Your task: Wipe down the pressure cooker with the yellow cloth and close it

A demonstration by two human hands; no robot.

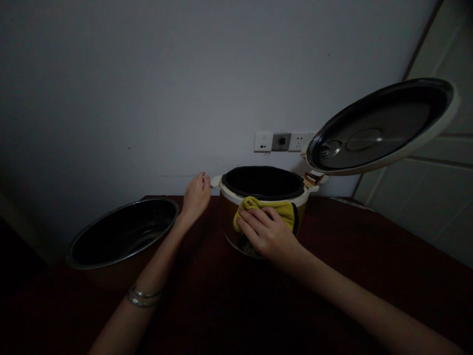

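Note:
A rice cooker (pixel 226 217) with a brown body and white rim stands on the table, its round lid (pixel 369 135) swung up to the right. My right hand (pixel 268 234) presses a folded yellow cloth (pixel 283 209) with a dark edge against the front of the cooker, just below the rim. The cloth covers part of the front panel. My left hand (pixel 197 195) is closed, with curled fingers at the white side handle (pixel 216 181) on the cooker's left. How firmly they grip it is hard to see. The cooker's inside is too dark to make out.
A dark inner pot (pixel 123 256) with a shiny rim sits at the left, close beside my left forearm. Behind the cooker, wall sockets (pixel 281 141) are set in the pale wall. The dark red table (pixel 340 231) reaches toward a panelled door (pixel 439 192) at the right.

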